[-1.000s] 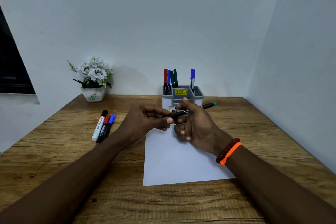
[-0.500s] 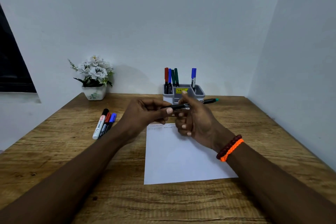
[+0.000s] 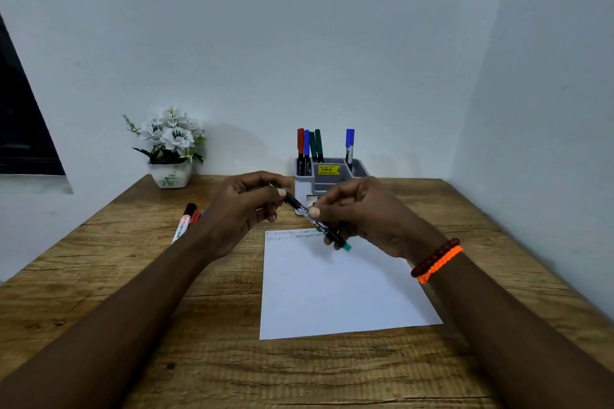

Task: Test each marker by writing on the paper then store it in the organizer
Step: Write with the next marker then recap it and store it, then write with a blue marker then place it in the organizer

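Swung round since a second ago, the black marker [image 3: 312, 218] no longer lies level with its teal end off to the right; it now slants down over the paper [image 3: 339, 289], teal end lowest and nearest the person. The left hand [image 3: 242, 209] has its grip pinched on the upper end, thumb and fingers curled around what looks like the cap. The right hand [image 3: 362, 212] has its grip clamped on the middle of the barrel, thumb pressed on the printed label.

So the long axis runs from upper left to lower right, held in the air above the top of the sheet, just over the faint zigzag test lines [image 3: 295, 235]. That slant is the thing to watch: a pull along it should part cap from barrel, and whether the cap is off yet cannot be told, the left fingers hide the join.

Slim, round, glossy plastic, that barrel. The sheet is flat, white and matte on a rough-grained wooden counter [image 3: 212, 359]. Behind the hands stands the grey organizer [image 3: 332, 173], hard plastic with square compartments, red, blue and green capped markers upright in it. Closer to the left hand, three loose markers [image 3: 186, 219] lie side by side on the counter, waiting their turn
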